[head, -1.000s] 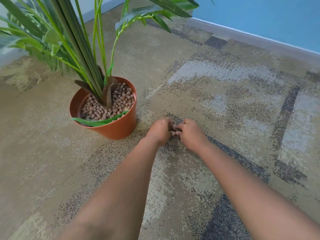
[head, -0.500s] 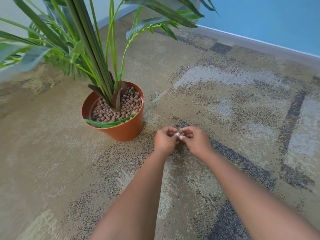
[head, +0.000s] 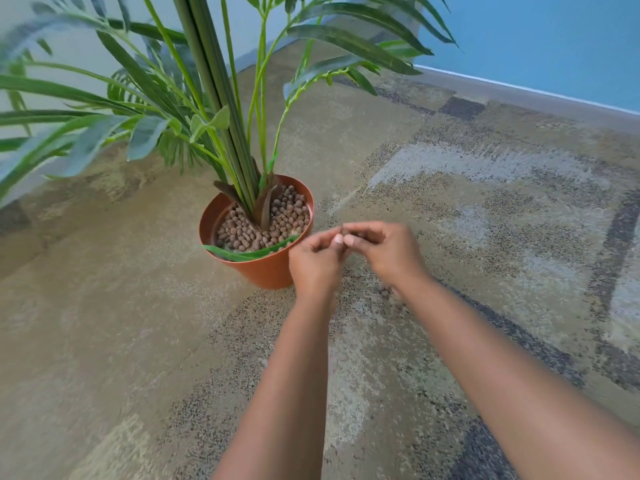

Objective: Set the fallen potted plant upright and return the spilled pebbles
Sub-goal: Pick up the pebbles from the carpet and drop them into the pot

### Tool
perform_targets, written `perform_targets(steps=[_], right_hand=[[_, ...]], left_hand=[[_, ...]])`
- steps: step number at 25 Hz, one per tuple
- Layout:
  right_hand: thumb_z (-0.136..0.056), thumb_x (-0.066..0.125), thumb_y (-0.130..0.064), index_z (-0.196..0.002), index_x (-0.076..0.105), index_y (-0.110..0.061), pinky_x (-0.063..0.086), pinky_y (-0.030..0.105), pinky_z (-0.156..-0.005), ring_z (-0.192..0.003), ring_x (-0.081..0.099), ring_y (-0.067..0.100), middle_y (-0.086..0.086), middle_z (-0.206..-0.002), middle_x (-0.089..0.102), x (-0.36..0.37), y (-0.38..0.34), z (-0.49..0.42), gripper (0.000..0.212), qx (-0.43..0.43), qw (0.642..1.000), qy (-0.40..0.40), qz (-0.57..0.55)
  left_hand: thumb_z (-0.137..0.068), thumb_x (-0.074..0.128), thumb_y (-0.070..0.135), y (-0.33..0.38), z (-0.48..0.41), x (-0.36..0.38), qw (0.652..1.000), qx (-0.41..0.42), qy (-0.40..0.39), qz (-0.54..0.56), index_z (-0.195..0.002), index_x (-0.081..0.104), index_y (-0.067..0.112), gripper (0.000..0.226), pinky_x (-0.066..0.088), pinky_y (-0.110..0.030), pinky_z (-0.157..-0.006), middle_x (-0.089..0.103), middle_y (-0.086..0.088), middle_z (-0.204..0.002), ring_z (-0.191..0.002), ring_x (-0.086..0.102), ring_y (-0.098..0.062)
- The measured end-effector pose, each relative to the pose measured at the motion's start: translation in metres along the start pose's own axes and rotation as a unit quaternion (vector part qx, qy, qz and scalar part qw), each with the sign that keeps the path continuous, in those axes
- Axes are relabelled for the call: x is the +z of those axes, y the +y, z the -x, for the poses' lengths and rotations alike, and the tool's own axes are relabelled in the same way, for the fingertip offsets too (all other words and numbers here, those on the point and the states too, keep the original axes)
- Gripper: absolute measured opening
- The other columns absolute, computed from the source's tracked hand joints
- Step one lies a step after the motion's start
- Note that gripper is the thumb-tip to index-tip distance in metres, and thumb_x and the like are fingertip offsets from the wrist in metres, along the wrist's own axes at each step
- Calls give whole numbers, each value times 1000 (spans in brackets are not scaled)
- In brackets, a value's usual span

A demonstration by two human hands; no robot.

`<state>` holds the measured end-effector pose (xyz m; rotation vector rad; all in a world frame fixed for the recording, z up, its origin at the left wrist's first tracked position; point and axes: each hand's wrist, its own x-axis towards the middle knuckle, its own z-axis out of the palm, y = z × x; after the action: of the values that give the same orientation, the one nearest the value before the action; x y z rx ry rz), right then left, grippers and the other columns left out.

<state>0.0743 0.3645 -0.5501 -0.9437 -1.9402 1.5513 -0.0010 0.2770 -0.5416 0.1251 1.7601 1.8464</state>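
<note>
The terracotta pot (head: 266, 270) stands upright on the carpet, its green palm stems (head: 221, 109) rising to the top left. Brown clay pebbles (head: 287, 216) fill the pot around the stem base. My left hand (head: 317, 263) and my right hand (head: 384, 249) are cupped together just right of the pot rim, above the floor, fingers curled around a few pebbles (head: 349, 233) that show between the fingertips. A few loose pebbles (head: 383, 292) lie on the carpet below my right wrist.
Patterned beige and grey carpet (head: 485, 209) covers the floor. A blue wall with a grey baseboard (head: 519, 90) runs along the back right. Long leaves (head: 69, 133) spread over the left side, and one leaf (head: 249, 252) droops across the pot's front rim.
Both hands have lifted off the carpet with pebbles and moved left toward the pot rim. The camera view has shifted, bringing the pot nearer the middle.
</note>
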Motion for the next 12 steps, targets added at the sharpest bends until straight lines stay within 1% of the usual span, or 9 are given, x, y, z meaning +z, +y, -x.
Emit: perform_targets(steps=[2,3,4,5,6,7,9,10,12], right_hand=[[-83,75,-12,-109,74,-15,59,34,-87,-94,72,11,3,-104,76,13,-30,-13,26,-31,999,-21,-25],[-84,75,-11,-109,74,-12,59,37,-88,-96,72,14,6,-105,76,21,-44,-20,25,-44,998,-26,-40],[-84,74,-11,-108,74,-11,58,39,-90,-97,71,17,8,-105,76,29,-56,-27,24,-56,997,-30,-36],[-85,74,-12,-108,75,-11,57,39,-91,-98,71,18,8,-105,76,37,-65,-34,24,-65,997,-34,-9],[-85,73,-14,-108,75,-13,56,38,-92,-98,70,17,7,-106,76,45,-70,-38,23,-69,996,-42,38],[-86,72,-16,-109,75,-14,56,36,-92,-98,70,18,6,-107,75,53,-73,-40,23,-71,991,-56,99],[-89,68,-18,-111,74,-16,54,31,-93,-101,68,22,8,-111,73,68,-73,-36,23,-87,966,-102,221],[-91,66,-17,-113,74,-15,52,30,-92,-103,66,25,11,-113,72,75,-72,-32,24,-101,953,-117,261],[-91,63,-15,-116,72,-14,50,33,-95,-108,62,30,16,-116,69,83,-69,-24,27,-137,942,-117,283]], left_hand=[[-86,71,5,31,-6,-7,993,71,64,-70,-89,78,17,14,60,-23,-66,77,2,-80,-73,74,-7],[-85,72,7,46,-10,-11,985,108,91,-96,-83,77,21,15,59,-23,-65,77,4,-76,-70,73,-6],[-85,72,9,58,-15,-16,977,136,112,-118,-78,77,23,17,59,-26,-67,76,4,-73,-70,73,-8],[-84,72,11,67,-20,-23,969,149,132,-149,-75,76,24,16,60,-29,-70,76,5,-73,-72,73,-10],[-84,72,14,72,-25,-30,958,148,148,-196,-77,77,23,12,60,-32,-75,76,4,-75,-74,73,-12],[-85,72,16,73,-30,-37,947,134,154,-249,-83,79,21,8,59,-34,-78,77,1,-81,-78,72,-14],[-86,70,16,66,-38,-51,922,106,157,-337,-95,80,16,13,57,-34,-82,77,-5,-94,-88,70,-20],[-87,68,15,61,-40,-57,910,102,162,-369,-97,79,15,15,54,-31,-82,76,-7,-99,-92,69,-22],[-87,64,11,56,-41,-63,897,119,179,-385,-99,79,11,19,49,-27,-80,75,-10,-102,-96,67,-26]])
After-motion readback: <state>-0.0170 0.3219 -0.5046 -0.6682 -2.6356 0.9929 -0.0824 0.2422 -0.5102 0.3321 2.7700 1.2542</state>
